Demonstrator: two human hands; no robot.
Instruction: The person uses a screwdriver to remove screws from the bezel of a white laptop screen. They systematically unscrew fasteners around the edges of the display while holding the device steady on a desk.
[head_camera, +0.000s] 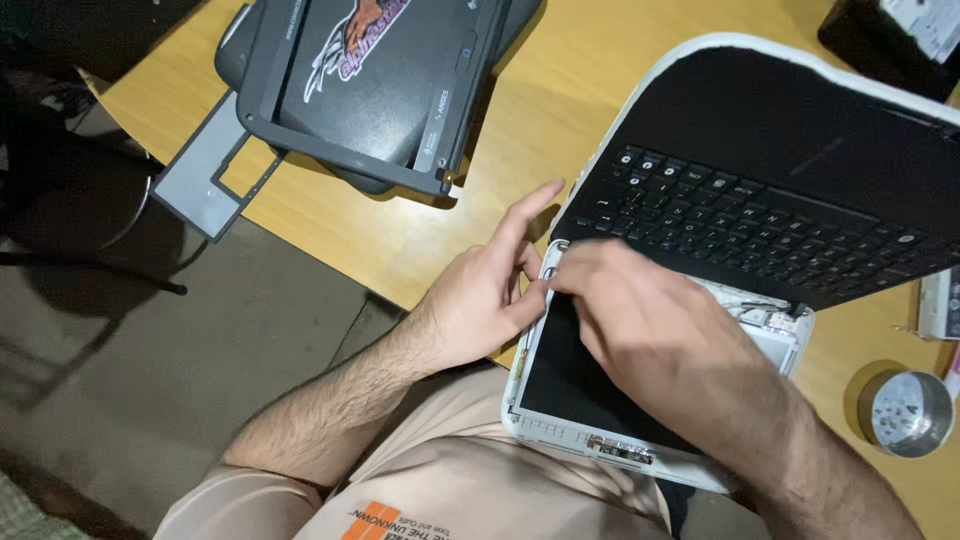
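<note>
**Working the corner of a stripped laptop screen**

Pinching in at the hinge-side corner now: the left hand (480, 295) has thumb and fingers closed narrow on the white edge of the screen panel (570, 385), index finger stretched out toward the keyboard (760, 225). The right hand (650, 320) lies across the dark panel, fingers curled down at that same corner; motion blur hides whether they grip anything. The white laptop (720, 50) sits opened flat at the near edge of the wooden table (560, 110), screen half hanging over the lap. Doing this well, I'd say, means small even pressure along the seam and keeping clear of the loose wires by the right hinge (775, 315). A dark laptop shell (370, 90) and grey bezel frame (205, 175) lie upper left, a round metal tin (908, 412) at right. The right forearm covers the panel's lower right, and the frame cuts off the laptop's far side
</note>
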